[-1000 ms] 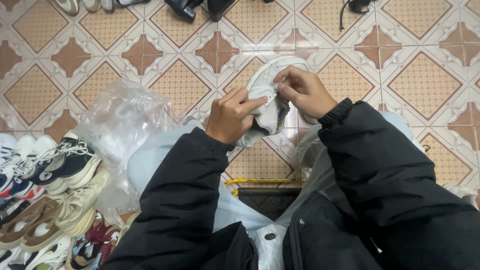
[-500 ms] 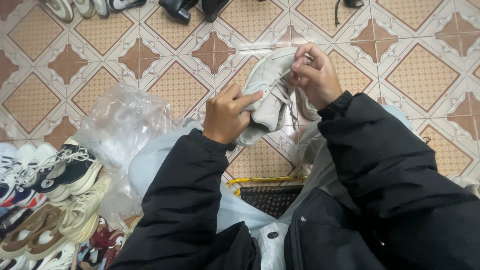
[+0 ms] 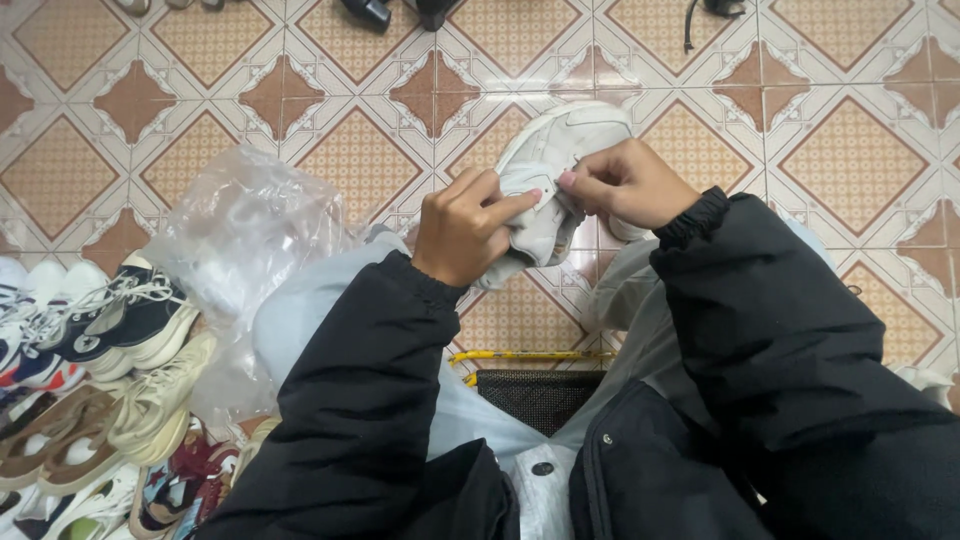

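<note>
A white sneaker (image 3: 560,150) is held over the tiled floor, toe pointing away from me. My left hand (image 3: 465,225) grips its near side, thumb pressed against the upper. My right hand (image 3: 630,185) pinches the shoe at its opening, fingertips meeting the left thumb. Both arms wear black padded sleeves. The heel end of the shoe is hidden behind my hands.
A crumpled clear plastic bag (image 3: 245,235) lies at my left knee. Several sneakers (image 3: 110,340) are piled at the lower left. Dark shoes (image 3: 400,12) and a black cord (image 3: 715,12) lie at the top edge. A yellow-framed black stool (image 3: 535,385) sits beneath me.
My right hand has come down from the raised lace end back onto the shoe's opening, close to my left thumb. The shoe has stayed in place.
</note>
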